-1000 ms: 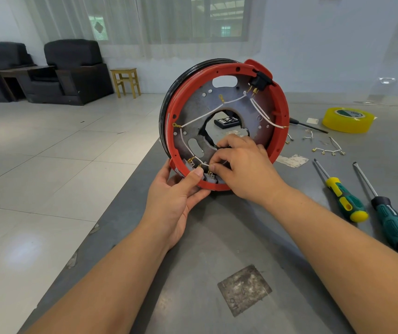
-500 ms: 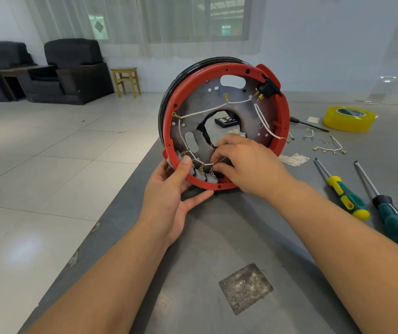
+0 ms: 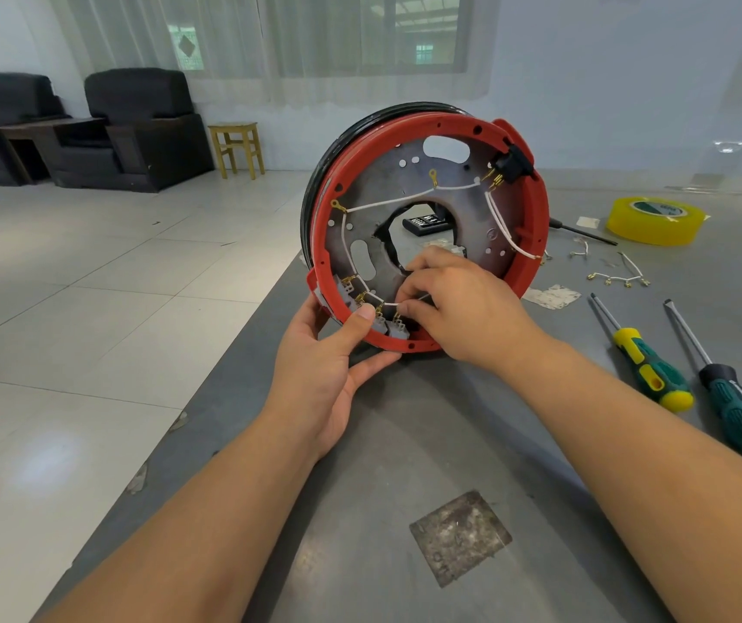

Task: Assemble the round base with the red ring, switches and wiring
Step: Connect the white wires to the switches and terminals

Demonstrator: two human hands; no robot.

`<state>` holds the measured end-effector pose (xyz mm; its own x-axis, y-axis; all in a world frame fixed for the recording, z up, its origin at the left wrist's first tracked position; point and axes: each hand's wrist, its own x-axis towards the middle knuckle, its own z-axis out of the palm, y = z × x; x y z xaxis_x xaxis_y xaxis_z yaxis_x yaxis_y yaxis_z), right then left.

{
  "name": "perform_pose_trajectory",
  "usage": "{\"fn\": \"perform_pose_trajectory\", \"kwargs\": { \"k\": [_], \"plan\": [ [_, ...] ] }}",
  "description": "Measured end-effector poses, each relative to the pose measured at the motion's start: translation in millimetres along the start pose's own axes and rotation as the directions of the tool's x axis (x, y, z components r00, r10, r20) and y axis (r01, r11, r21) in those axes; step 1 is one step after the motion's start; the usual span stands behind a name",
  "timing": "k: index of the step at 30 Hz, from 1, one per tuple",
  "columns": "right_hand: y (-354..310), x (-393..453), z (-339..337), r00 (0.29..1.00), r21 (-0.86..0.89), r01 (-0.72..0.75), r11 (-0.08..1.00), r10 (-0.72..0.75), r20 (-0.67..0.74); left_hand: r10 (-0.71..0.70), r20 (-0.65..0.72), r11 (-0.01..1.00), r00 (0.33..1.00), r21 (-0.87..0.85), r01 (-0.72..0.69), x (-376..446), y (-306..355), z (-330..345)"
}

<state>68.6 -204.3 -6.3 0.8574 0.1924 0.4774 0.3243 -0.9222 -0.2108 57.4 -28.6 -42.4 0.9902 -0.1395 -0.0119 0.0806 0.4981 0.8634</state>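
Base [image 3: 409, 204] tipped upright; screwdrivers [image 3: 650, 368], tape [image 3: 656, 220] lie right.

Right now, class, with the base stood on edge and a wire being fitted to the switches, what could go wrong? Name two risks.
1. The round base stands on its edge near the table's left edge, steadied only by the left hand; a slip could let it roll or tip off.
2. The right hand pinches a thin white wire at the grey switches; pulling hard might bend a brass terminal or loosen neighbouring connections.
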Motion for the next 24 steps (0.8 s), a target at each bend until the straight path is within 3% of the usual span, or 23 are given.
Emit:
{"fn": "perform_pose_trajectory", "kwargs": {
  "k": [8,24],
  "plan": [
    [0.5,1.4,-5.0,0.999,0.051,0.044,0.998,-0.044,-0.001,0.004,-0.034,1.0,0.999,-0.007,-0.005,-1.6,0.7,2.5],
    [-6.9,-3.2,-3.0,0.997,-0.072,0.053,0.996,-0.058,-0.058,0.03,-0.04,0.999,0.999,-0.024,-0.031,-3.2,-0.2,2.7]
  ]
}}
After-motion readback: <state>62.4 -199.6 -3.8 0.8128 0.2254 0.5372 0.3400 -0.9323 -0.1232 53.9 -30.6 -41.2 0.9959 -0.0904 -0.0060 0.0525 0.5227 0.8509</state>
